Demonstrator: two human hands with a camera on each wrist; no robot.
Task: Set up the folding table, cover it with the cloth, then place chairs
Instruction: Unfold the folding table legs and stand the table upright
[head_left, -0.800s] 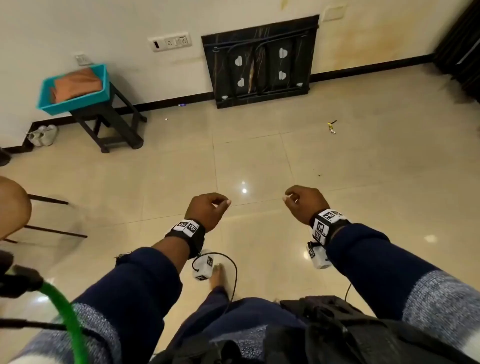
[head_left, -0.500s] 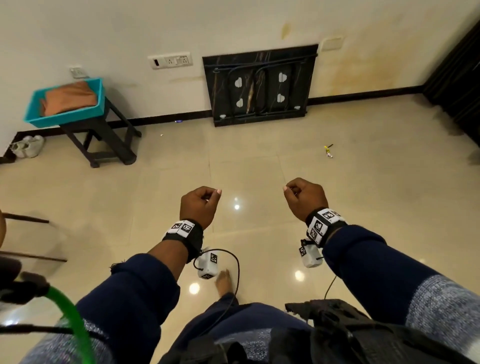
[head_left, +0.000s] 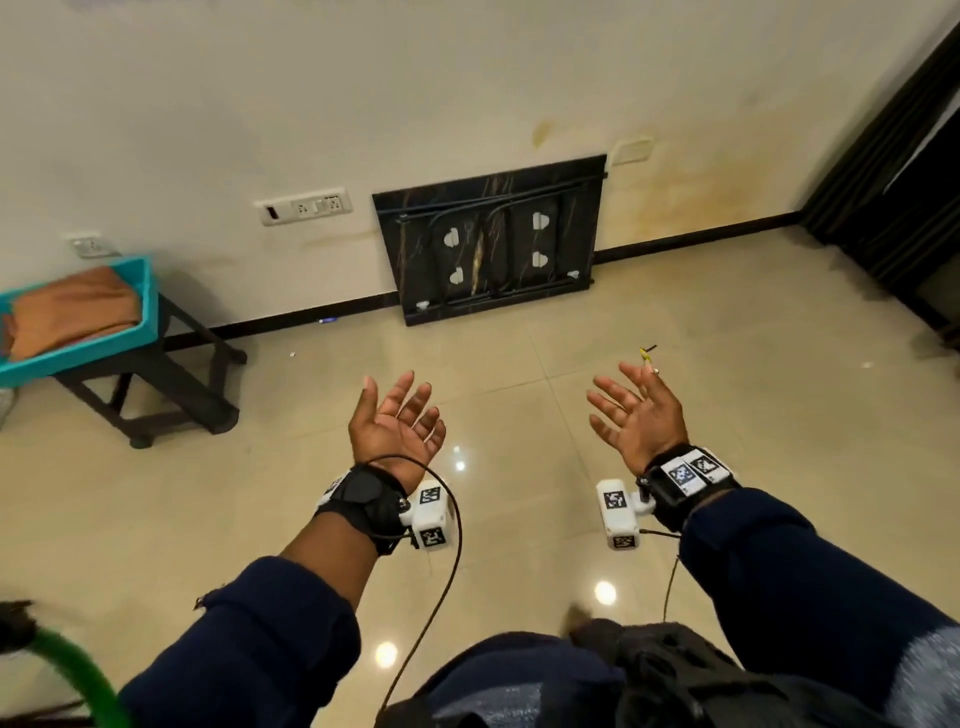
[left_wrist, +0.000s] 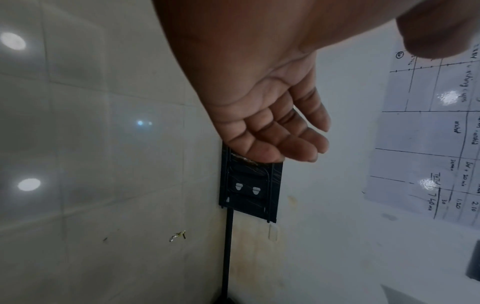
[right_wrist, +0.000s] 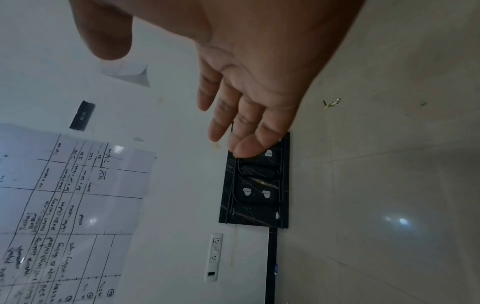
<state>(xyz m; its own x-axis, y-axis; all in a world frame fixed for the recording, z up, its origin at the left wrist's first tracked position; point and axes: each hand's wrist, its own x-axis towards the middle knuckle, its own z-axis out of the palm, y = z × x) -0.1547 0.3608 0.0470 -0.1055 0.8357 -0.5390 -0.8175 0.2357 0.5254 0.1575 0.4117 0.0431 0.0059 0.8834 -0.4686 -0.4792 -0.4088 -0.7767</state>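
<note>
Whiteboard (right_wrist: 64, 195) reading "740", left hand (head_left: 397, 428), right hand (head_left: 641, 415) empty

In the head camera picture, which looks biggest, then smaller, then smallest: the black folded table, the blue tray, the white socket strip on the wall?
1. folded table, clearly biggest.
2. blue tray, though the picture's edge cuts it off.
3. socket strip, smallest.

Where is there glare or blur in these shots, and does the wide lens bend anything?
Head view: ceiling lights glare off the glossy floor, the green hose is smeared, the wall edges bow. Left wrist view: the left hand is soft, the folded table sharper. Right wrist view: glare on the whiteboard, the right hand blurred.
</note>
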